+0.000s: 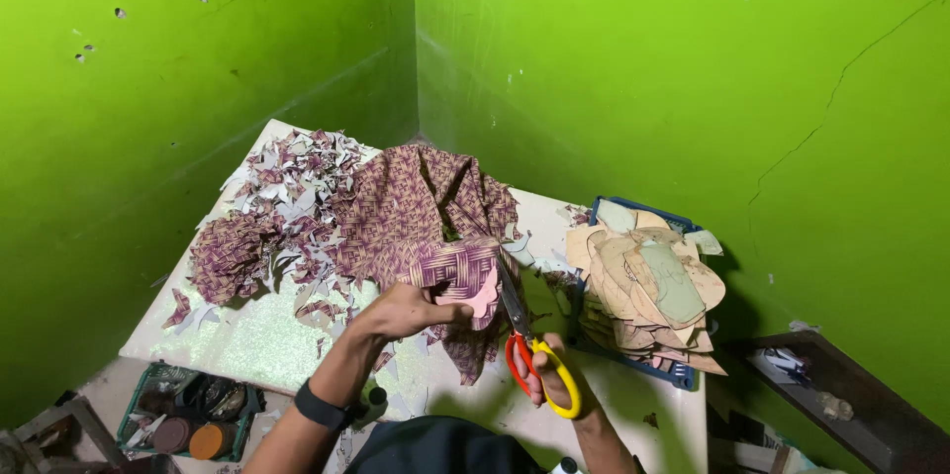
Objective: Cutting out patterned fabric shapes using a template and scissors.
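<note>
On the table [267, 340], a blue tray [648, 370] holds cardboard templates [648, 281]; right hand [549, 380] grips scissors [524, 335].

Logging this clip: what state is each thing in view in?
Left hand: gripping the woven-print fabric with a pink template.
Right hand: fingers through the scissors' handles.
Scissors: blades at the fabric's edge.
Cardboard patterns: stacked in a blue tray.
Fabric scraps: scattered on the table.
</note>
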